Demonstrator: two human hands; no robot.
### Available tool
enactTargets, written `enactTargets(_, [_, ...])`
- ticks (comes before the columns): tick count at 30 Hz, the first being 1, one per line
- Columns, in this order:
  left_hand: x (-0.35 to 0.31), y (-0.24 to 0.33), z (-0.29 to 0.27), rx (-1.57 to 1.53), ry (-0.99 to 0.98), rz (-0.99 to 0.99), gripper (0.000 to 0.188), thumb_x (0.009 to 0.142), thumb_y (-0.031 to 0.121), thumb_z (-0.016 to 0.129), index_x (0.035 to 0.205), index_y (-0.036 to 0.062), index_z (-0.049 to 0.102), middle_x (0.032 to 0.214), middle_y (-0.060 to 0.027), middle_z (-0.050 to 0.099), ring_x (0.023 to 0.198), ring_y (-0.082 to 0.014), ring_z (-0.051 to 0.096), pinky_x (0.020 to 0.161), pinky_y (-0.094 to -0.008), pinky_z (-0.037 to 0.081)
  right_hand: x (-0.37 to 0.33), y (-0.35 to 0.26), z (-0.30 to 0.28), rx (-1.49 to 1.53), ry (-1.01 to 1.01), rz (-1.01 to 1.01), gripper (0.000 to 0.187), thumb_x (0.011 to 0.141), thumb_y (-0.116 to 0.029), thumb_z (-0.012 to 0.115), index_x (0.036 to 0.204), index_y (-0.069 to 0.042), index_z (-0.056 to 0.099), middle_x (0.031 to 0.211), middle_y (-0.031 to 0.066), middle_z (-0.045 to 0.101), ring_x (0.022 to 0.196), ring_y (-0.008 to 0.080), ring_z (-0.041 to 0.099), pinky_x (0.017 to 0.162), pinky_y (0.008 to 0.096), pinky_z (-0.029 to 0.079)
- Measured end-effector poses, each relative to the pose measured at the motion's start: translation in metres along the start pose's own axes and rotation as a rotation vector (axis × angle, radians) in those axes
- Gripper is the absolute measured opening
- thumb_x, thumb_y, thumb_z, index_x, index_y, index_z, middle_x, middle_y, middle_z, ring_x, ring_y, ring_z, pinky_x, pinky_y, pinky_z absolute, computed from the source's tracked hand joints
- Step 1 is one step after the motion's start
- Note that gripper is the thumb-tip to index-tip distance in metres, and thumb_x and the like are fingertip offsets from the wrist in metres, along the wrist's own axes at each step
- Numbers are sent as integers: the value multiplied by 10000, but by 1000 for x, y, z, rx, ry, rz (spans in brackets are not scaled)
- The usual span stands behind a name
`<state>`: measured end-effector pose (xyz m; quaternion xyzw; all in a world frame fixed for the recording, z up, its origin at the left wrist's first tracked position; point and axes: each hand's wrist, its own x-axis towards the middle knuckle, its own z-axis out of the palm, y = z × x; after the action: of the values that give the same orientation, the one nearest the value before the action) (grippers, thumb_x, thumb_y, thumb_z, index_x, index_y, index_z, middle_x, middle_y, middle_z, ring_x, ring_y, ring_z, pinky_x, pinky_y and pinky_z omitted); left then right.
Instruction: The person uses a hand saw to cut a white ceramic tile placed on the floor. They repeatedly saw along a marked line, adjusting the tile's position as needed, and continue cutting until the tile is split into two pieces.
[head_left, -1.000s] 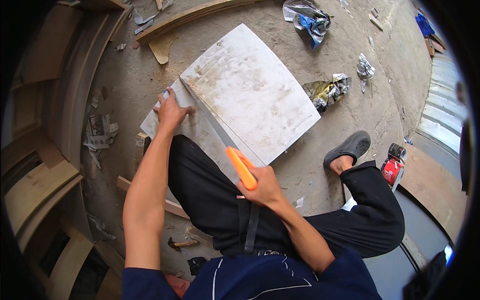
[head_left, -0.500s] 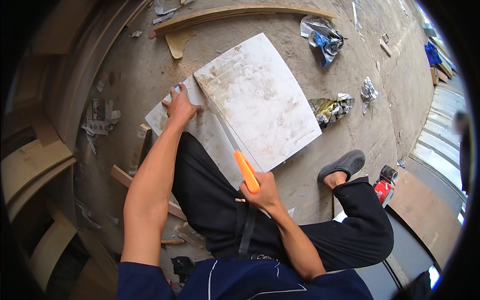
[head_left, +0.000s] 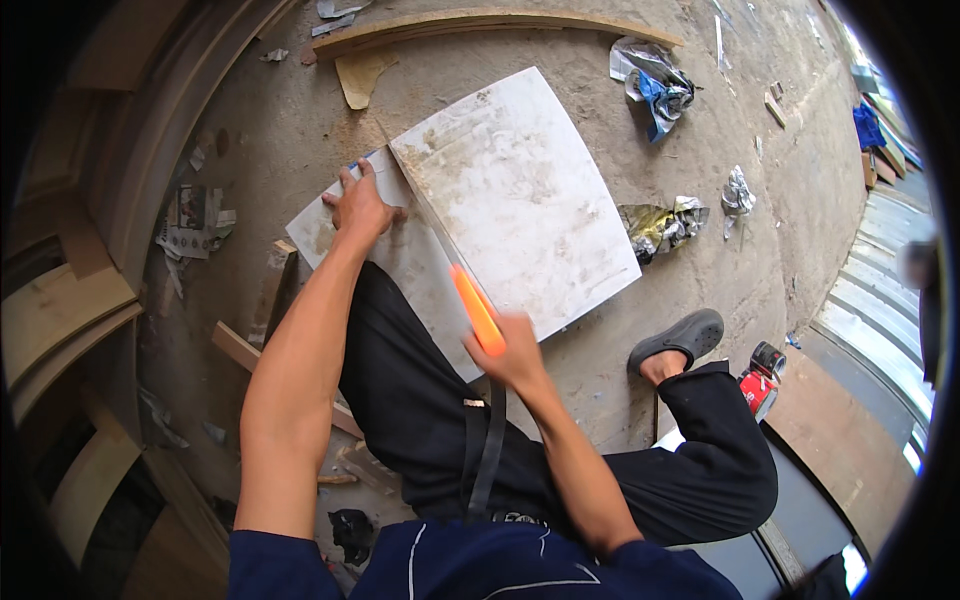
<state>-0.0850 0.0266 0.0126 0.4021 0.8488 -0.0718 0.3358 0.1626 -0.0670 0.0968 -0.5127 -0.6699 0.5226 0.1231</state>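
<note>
A white board, smeared with brown dirt, lies tilted across my left leg and the ground. My left hand presses down on its narrower left part, fingers spread near the far edge. In my right hand is the orange handle of a handsaw. Its thin blade runs away from me along a long cut in the board, and the tip sticks out past the far edge. The fingers on the far side of the handle are partly hidden.
Long wooden strips lie beyond the board. Crumpled wrappers and paper litter the concrete floor. Wooden frames stand at left, offcuts by my left leg. My right foot, in a grey clog, rests near a red can.
My right hand has pushed the saw forward and slightly left along the cut, so the blade now shows beyond the far edge. My left hand stays pressed on the board.
</note>
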Motion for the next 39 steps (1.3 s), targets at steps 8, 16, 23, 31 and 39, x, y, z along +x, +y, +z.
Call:
enactTargets(8, [-1,-3,-1,33,-1,6,1074,669,327,825,1491,171,152,1533,-156,110,1334,-565,155,1049,-574,323,-11,6,12,107,105,-56,239,710,-167,656,609,8,530,521,167,502,449,315,497,474,367,406])
enactTargets(16, [1,10,5,40,-11,29,1065,673,327,823,1489,172,157,1534,-152,115,1333,-558,173,1048,-552,344,36,28,31,4,162,-138,235,723,-161,635,623,16,520,506,145,473,424,231,478,466,351,385])
enactTargets(23, [-4,0,-10,33,-28,-45,1070,667,312,820,1491,196,148,1535,-157,104,1344,-546,155,1059,-526,345,-70,6,14,138,82,-7,178,729,-88,628,626,7,518,516,80,472,464,135,455,481,303,377])
enactTargets(31, [-6,20,1,-60,-68,-56,799,863,101,549,1502,225,84,1559,-107,24,1373,-521,57,1053,-546,357,18,11,2,160,104,243,279,751,-176,618,611,23,481,496,45,424,477,115,403,471,319,349])
enactTargets(39, [10,2,11,-107,-24,-36,1005,729,164,703,1505,173,63,1556,-166,19,1370,-532,69,1096,-561,244,-100,-3,-7,131,90,246,181,760,-97,609,655,21,522,528,28,447,507,90,424,487,286,358])
